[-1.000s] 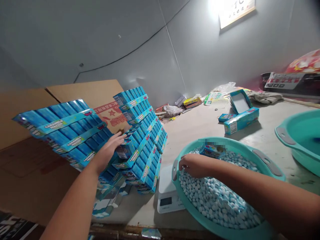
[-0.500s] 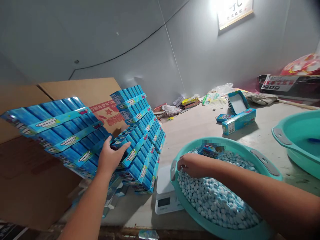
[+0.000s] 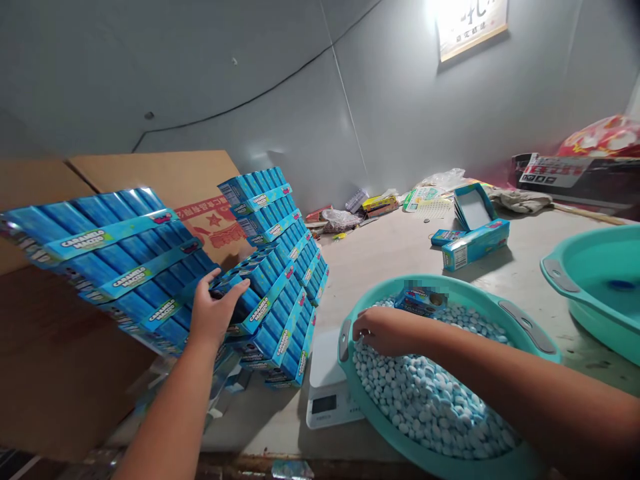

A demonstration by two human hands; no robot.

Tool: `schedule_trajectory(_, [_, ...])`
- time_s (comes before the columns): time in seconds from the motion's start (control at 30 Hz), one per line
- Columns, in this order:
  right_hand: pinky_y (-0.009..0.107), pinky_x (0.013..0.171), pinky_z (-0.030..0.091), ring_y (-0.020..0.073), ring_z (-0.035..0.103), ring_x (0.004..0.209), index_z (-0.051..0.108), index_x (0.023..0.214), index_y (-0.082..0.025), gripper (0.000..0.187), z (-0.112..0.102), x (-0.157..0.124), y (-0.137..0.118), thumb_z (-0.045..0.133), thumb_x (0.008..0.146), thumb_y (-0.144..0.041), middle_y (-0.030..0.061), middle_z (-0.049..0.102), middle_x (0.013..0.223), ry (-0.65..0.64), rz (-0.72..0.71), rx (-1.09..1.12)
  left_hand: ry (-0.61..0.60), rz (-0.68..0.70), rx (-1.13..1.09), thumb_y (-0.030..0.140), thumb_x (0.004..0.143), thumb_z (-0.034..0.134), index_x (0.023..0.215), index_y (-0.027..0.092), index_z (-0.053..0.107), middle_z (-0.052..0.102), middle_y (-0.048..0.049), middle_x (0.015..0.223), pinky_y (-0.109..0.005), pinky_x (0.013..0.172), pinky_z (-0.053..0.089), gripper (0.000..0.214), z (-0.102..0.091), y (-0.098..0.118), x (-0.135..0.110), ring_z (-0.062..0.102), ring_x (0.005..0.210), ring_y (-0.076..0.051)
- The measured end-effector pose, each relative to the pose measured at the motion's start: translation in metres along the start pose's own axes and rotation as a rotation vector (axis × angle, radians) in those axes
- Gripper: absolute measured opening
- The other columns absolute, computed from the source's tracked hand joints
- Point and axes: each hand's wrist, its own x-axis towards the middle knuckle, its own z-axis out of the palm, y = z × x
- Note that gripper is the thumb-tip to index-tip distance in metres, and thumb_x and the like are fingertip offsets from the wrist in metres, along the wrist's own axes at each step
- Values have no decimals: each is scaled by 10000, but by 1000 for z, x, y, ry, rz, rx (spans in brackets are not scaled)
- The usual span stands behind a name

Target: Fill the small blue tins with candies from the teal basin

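My left hand (image 3: 214,312) grips the corner of a blue candy box pack (image 3: 250,290) in the leaning stacks of banded blue boxes (image 3: 280,253); its fingers curl over the pack's edge. Another stack of blue packs (image 3: 110,260) leans to its left. My right hand (image 3: 383,331) rests knuckles up on white-blue candies (image 3: 430,407) filling a teal basin (image 3: 530,330); its fingers are curled down into the candies, and what they hold is hidden. A small blue box (image 3: 421,299) lies on the candies just behind that hand.
A white scale (image 3: 327,393) sits partly under the basin. A second teal basin (image 3: 595,287) stands at right. Open blue boxes (image 3: 475,233) lie on the grey table with wrappers and bags behind. Brown cartons (image 3: 165,180) stand at left.
My left hand went from flat against the stack to curled round a pack's corner. The right hand stayed on the candies. The view shifted slightly.
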Motion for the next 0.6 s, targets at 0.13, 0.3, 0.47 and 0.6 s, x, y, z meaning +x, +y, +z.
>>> schedule_trajectory(0.13, [276, 812, 444, 231, 668, 982, 737, 1114, -205, 347, -1, 0, -1, 506, 860, -158, 98, 737, 1094, 6, 8, -5, 2, 26, 60, 553, 607, 810, 1427, 205, 351, 585, -131, 1324, -426, 1025, 501, 1002, 5, 1, 2, 609, 1190, -280])
schedule_trajectory(0.3, [286, 828, 446, 242, 669, 994, 736, 1117, -204, 348, 2, 2, 0, 513, 853, -164, 102, 735, 1103, -2, 14, 0, 3, 87, 271, 563, 594, 800, 1412, 192, 381, 513, -168, 1421, -452, 1087, 448, 991, 8, 4, -4, 556, 1268, -323])
schedule_trajectory(0.47, [284, 812, 448, 235, 672, 981, 741, 1100, -209, 354, 4, 1, 1, 502, 842, -162, 96, 738, 1091, 28, 2, -9, -62, 122, 546, 699, 621, 723, 1494, 148, 338, 356, -234, 1543, -526, 1147, 360, 1102, -6, 16, -3, 385, 1414, -410])
schedule_trajectory(0.6, [268, 758, 442, 218, 675, 920, 748, 1067, -200, 340, 4, 1, 1, 510, 826, -180, 95, 747, 1046, 35, -1, -23, 11, 270, 682, 776, 615, 675, 1514, 86, 324, 330, -275, 1551, -545, 1148, 336, 1186, -12, 31, 17, 333, 1435, -445])
